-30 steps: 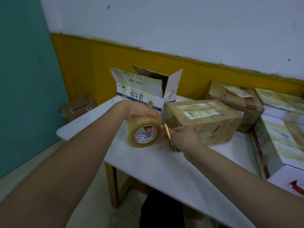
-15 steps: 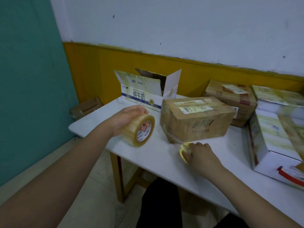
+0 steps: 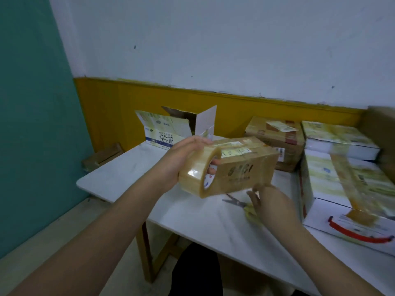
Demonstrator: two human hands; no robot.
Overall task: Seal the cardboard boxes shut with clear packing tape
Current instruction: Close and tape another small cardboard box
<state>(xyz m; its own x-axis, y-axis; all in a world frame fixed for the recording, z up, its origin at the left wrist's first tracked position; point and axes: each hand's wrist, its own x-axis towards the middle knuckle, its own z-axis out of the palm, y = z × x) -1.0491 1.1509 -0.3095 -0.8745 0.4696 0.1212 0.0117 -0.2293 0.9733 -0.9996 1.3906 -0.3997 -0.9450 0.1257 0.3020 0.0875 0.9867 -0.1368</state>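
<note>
My left hand (image 3: 181,159) grips the fat roll of clear packing tape (image 3: 199,171), lifted before the brown cardboard box (image 3: 245,165) on the white table (image 3: 192,212), ready for another strip, while my right hand (image 3: 271,201), fingers loose, hovers over the yellow-handled scissors (image 3: 237,202).

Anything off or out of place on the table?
The milk carton box at the back stands with its flaps open, unsealed. Scissors lie loose on the table by the right hand. Nothing spilled.
</note>
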